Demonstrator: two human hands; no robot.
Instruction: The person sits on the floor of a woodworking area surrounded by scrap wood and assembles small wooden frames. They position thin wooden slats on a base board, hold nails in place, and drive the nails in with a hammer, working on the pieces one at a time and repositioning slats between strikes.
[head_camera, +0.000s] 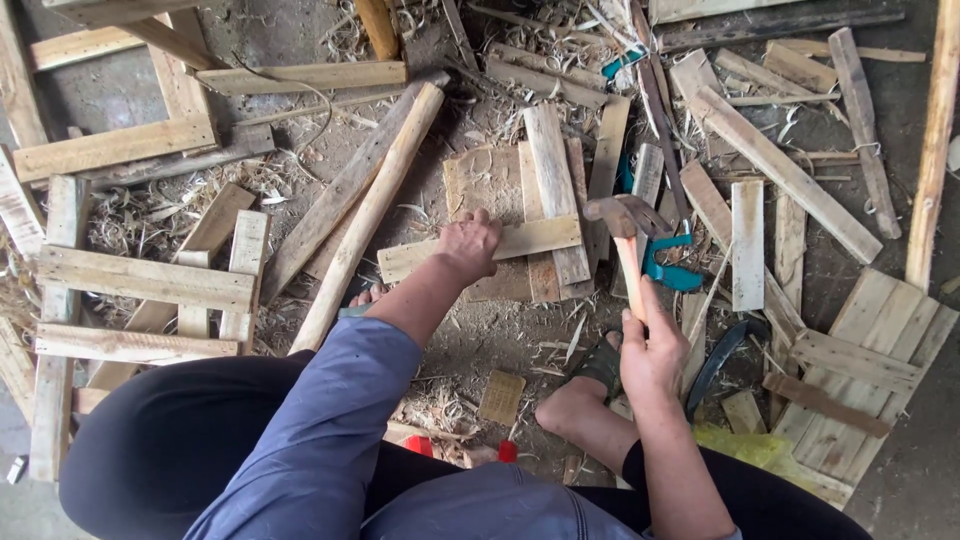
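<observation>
We reach our left hand (468, 243) forward, grip pressed flat on a wooden slat (480, 250) | our right hand (650, 350) wrapped around a raised hammer (622, 225) handle.
</observation>
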